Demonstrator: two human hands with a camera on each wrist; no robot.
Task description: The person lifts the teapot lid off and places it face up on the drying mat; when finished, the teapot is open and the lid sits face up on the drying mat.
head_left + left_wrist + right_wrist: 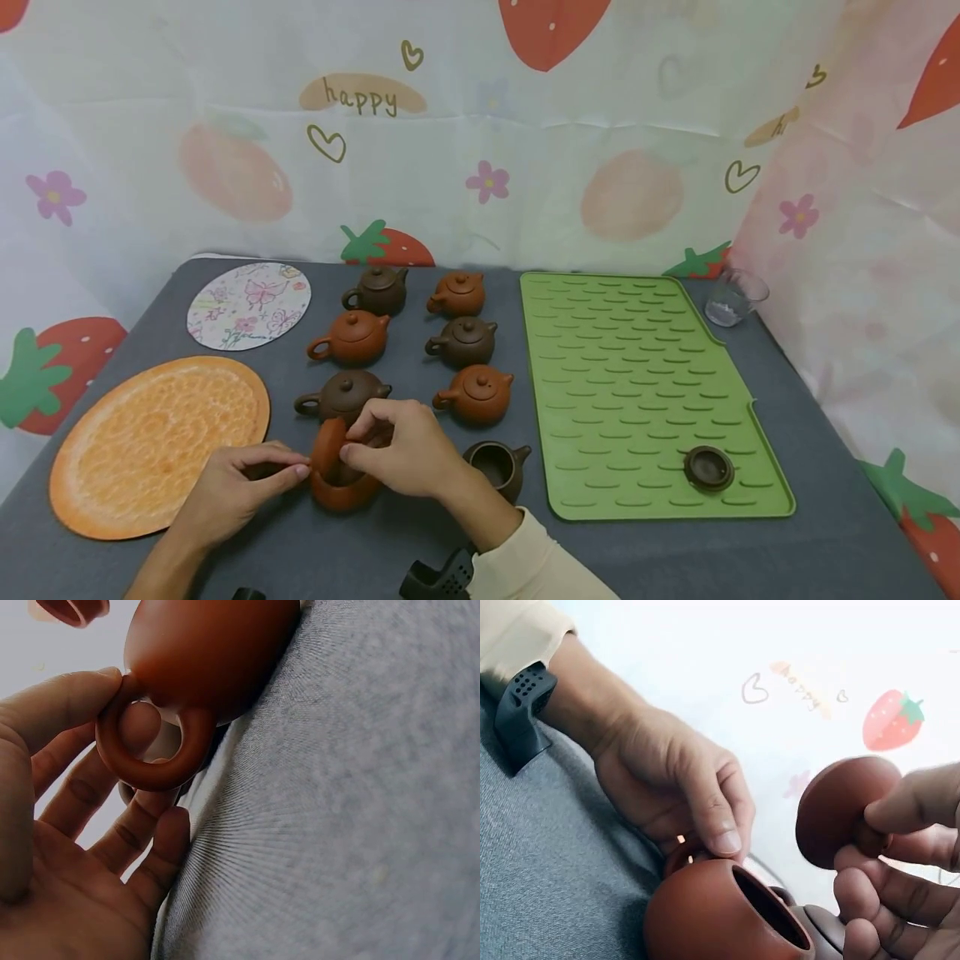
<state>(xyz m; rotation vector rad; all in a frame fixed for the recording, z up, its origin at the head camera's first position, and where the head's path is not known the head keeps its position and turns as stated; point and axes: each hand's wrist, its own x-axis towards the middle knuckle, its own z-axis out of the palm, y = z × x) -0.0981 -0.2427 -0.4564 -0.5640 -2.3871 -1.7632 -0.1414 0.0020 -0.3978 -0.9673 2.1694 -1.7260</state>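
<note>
In the head view, an orange-brown clay teapot stands on the grey cloth at the front left. My left hand pinches its ring-shaped handle between thumb and forefinger, as the left wrist view shows. The round lid is off the pot, tilted up beside the dark opening. My right hand pinches the lid's knob, with the inner side turned away from the fingers. Just behind this pot sits a dark brown teapot, partly covered by my right hand.
Several lidded teapots, such as an orange-brown one, stand in two columns. A lidless dark teapot is beside my right forearm. A dark lid lies on the green mat. A glass stands behind; two round mats lie left.
</note>
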